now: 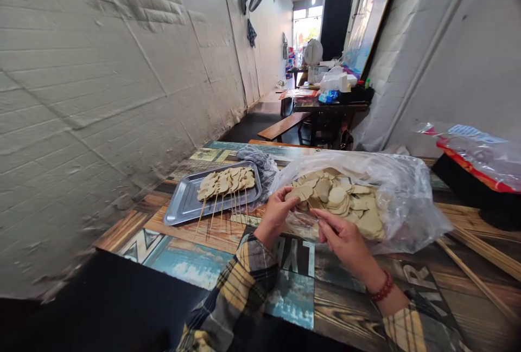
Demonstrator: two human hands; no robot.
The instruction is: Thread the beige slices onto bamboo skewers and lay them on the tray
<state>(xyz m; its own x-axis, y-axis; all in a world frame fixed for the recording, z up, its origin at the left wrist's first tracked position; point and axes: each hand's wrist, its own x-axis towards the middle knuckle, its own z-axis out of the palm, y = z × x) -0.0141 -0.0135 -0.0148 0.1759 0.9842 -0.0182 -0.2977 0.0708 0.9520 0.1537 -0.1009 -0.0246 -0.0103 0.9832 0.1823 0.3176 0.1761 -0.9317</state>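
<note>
My left hand [278, 212] pinches a pale round slice [300, 193] at the mouth of a clear plastic bag [407, 194] full of the same slices. My right hand [340, 234] is closed on a thin bamboo skewer [313, 211] whose tip points up toward that slice. Both hands hover over the patterned wooden table [195, 254], right in front of the bag. To the left, a metal tray [183, 203] holds several skewers threaded with slices [227, 181], their sticks jutting over the tray's near rim.
Loose bamboo skewers [480, 251] lie on the table at the right. A red and clear bag [476, 154] sits at the far right. A grey cloth [260, 159] lies behind the tray. White brick wall runs along the left; benches and a cluttered table [329, 103] stand down the corridor.
</note>
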